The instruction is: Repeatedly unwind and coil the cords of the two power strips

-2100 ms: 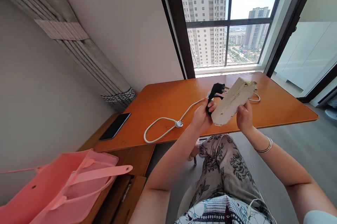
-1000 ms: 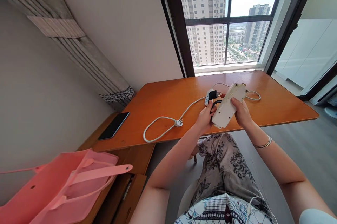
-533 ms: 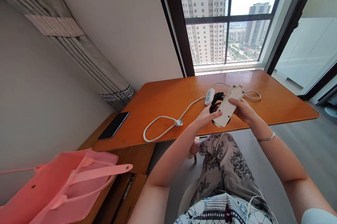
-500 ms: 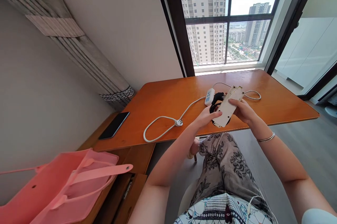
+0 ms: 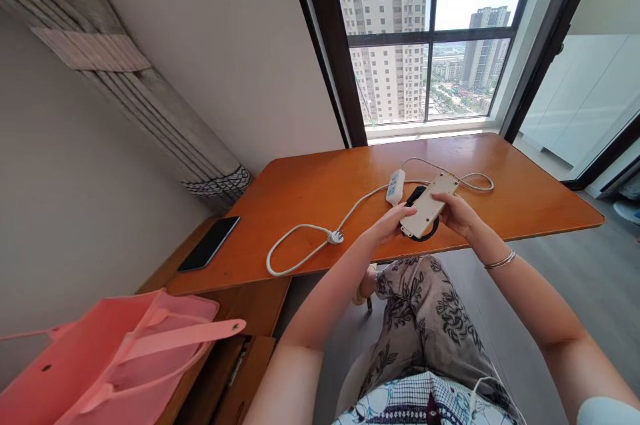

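Between both hands I hold an off-white power strip, screw-dotted back facing up, tilted above the table's front edge. My left hand grips its lower left end, thumb on top. At the upper right end, my right hand is closed round it, thumb also on top. A black cable loops beneath the strip, partly hidden by it. Just beyond lies a small white power strip on the table, with a white cord running left to a plug.
The wooden table reaches to the window. A black tablet-like device lies at its left edge. Below it, a pink bag rests on a lower wooden surface. A curtain hangs at the left wall.
The held strip has tipped flatter and come slightly lower. The black plug end beside it has mostly gone behind it, and the black cable loop shows more below. The view shifts slightly.
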`<state>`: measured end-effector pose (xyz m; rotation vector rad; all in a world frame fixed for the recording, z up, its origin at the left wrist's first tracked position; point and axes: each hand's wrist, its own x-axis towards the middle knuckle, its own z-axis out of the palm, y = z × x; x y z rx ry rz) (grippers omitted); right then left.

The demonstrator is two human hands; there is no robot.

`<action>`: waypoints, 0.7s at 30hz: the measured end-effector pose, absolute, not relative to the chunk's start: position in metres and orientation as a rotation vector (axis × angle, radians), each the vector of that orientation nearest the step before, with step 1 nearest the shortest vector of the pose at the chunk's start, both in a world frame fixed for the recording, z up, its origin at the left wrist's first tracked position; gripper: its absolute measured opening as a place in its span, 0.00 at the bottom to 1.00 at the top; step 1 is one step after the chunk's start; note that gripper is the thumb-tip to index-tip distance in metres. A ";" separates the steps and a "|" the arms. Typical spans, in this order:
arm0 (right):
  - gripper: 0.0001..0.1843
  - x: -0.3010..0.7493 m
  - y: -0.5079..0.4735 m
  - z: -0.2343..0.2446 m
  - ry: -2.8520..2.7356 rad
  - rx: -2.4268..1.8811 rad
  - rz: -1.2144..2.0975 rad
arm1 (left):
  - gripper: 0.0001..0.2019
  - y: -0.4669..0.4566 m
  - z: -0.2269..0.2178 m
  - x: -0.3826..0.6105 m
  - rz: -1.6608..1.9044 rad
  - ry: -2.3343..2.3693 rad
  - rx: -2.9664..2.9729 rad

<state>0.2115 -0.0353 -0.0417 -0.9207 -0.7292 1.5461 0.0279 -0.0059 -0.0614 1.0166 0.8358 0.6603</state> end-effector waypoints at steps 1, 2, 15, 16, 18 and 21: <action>0.11 0.211 -0.033 -0.044 -0.697 -0.941 1.542 | 0.17 -0.004 -0.062 0.029 0.667 0.833 1.025; 0.10 0.212 -0.030 -0.047 -0.675 -0.959 1.534 | 0.17 -0.001 -0.064 0.030 0.670 0.832 1.037; 0.11 0.217 -0.008 -0.073 -0.659 -0.877 1.568 | 0.18 0.029 -0.085 0.032 0.530 0.814 1.166; 0.11 0.217 -0.005 -0.075 -0.648 -0.868 1.559 | 0.18 0.031 -0.085 0.034 0.557 0.800 1.150; 0.11 0.219 0.002 -0.076 -0.616 -0.836 1.526 | 0.20 0.033 -0.086 0.035 0.648 0.758 1.092; 0.11 0.231 0.020 -0.075 -0.549 -0.772 1.404 | 0.24 0.037 -0.094 0.037 0.868 0.736 1.043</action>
